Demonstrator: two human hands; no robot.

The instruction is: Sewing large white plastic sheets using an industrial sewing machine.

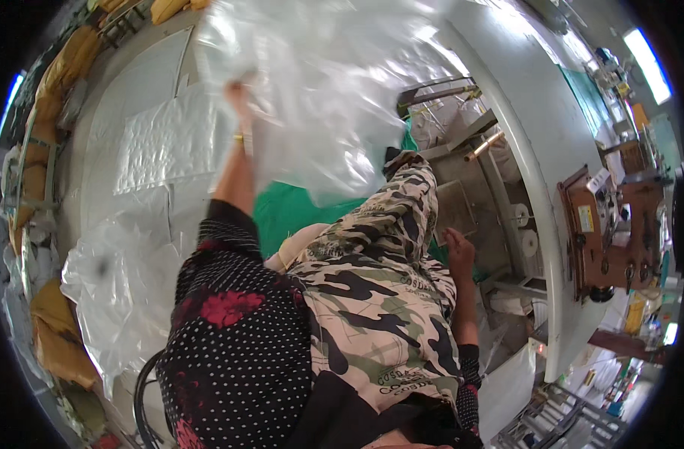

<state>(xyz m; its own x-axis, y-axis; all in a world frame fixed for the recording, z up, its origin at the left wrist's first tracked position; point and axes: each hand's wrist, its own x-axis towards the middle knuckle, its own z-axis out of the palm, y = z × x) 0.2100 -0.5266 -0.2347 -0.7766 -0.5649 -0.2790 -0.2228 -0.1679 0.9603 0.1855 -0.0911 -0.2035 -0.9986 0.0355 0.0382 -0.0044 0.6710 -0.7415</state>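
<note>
My left hand (238, 94) is raised high and grips the edge of a large clear plastic bag (327, 97) that billows across the top of the view; the hand is motion-blurred. A gold bangle sits on that wrist. My right hand (458, 251) hangs low beside my knee in camouflage trousers (372, 284), fingers loosely spread and holding nothing. It is close to a grey metal frame under the table. My sleeves are black with white dots and red flowers.
A brown sewing machine (605, 232) stands on a long white table (533, 161) at right. Green cloth (282, 211) lies on the floor ahead. A heap of clear plastic (110, 295) and white woven sheets (162, 142) lie left, with tan sacks (53, 337) along the rim.
</note>
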